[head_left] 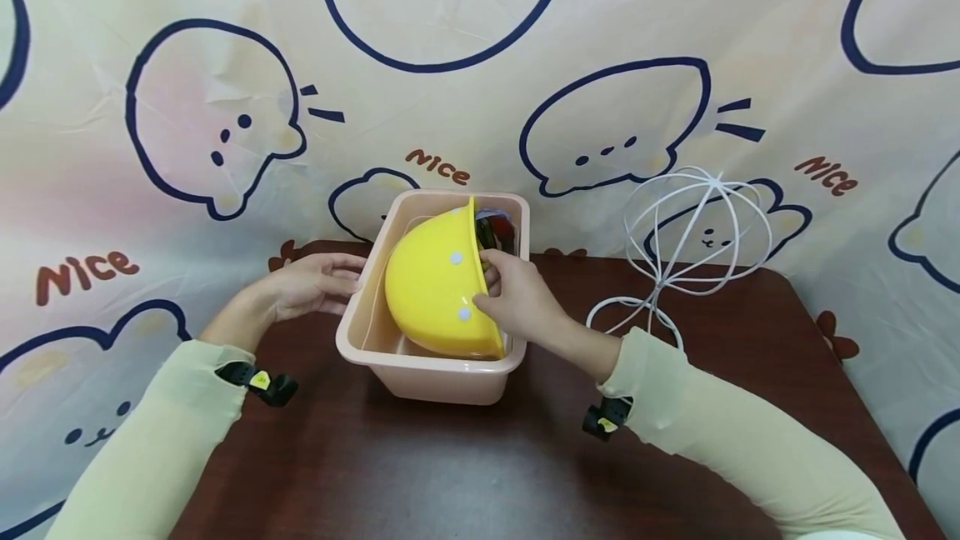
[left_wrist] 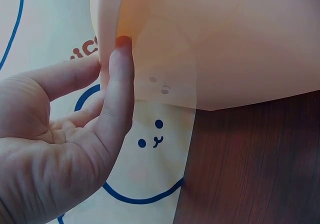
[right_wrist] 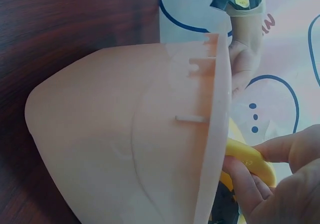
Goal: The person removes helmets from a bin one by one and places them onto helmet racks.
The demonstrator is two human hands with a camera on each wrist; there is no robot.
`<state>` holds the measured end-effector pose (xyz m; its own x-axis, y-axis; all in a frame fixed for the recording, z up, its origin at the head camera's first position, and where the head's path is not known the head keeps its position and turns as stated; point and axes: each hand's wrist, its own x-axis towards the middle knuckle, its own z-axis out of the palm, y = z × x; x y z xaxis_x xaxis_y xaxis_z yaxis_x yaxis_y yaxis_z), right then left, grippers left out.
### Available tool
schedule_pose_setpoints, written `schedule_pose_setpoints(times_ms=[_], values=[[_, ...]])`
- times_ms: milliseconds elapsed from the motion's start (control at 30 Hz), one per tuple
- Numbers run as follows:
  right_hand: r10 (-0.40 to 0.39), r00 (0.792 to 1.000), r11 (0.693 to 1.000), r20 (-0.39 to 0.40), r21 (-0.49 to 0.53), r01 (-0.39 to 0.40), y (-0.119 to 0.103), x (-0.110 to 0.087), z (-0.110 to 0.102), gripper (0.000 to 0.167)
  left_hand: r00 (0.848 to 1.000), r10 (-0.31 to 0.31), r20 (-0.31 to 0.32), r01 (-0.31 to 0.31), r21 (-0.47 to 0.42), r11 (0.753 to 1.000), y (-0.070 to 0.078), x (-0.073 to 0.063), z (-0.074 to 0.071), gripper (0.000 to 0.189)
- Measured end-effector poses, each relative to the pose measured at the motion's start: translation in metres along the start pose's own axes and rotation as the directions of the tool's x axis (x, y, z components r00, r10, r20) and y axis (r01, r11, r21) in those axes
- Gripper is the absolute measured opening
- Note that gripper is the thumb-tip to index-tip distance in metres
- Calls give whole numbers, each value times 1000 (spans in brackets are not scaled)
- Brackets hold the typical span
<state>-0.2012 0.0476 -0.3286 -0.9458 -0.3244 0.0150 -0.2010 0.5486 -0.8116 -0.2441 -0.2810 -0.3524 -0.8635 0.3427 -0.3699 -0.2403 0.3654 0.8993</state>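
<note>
A pale pink plastic bin (head_left: 435, 382) stands on the table, its rim pointing up. Tilted inside it is a yellow dome-shaped helmet (head_left: 431, 282) with pale dots, its open side facing right. My right hand (head_left: 525, 294) pinches the helmet's yellow edge between thumb and fingers; the right wrist view shows this edge (right_wrist: 252, 161) just above the bin's lip. On the other side, my left hand (head_left: 318, 280) holds the bin's left rim, with its thumb (left_wrist: 120, 84) under the lip and fingers against the edge. Dark and red items (head_left: 498, 230) lie partly hidden behind the helmet.
To the right stands a white wire cage (head_left: 701, 232) with a looped base, near the back of the dark brown table (head_left: 450, 473). A patterned cloth (head_left: 480, 123) hangs behind the table's back edge. Both wrists carry small black cameras (head_left: 273, 386).
</note>
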Motion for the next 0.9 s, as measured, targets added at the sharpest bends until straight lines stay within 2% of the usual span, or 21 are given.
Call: schedule_pose_setpoints(times_ms=[167,400,500,767,900], values=[[17,1000,1000,5,18,-17,0,4,-8,59,1000,0,5,0,1,1000,1,0,0,70],[107,994,978,29,175,-111,-5,4,-23,60,1000,-10,1,10,1,1000,1,0,-1,68],[129,991,970,38,201,-134,-6,4,-27,60,1000,-7,4,7,-1,1000,1,0,-1,68],[147,988,944,38,293,-152,-10,1,-42,57,1000,-3,12,3,-2,1000,1,1,2,69],[110,994,938,11,330,-107,-16,-3,-52,58,1000,-2,16,2,-2,1000,2,1,1,67]])
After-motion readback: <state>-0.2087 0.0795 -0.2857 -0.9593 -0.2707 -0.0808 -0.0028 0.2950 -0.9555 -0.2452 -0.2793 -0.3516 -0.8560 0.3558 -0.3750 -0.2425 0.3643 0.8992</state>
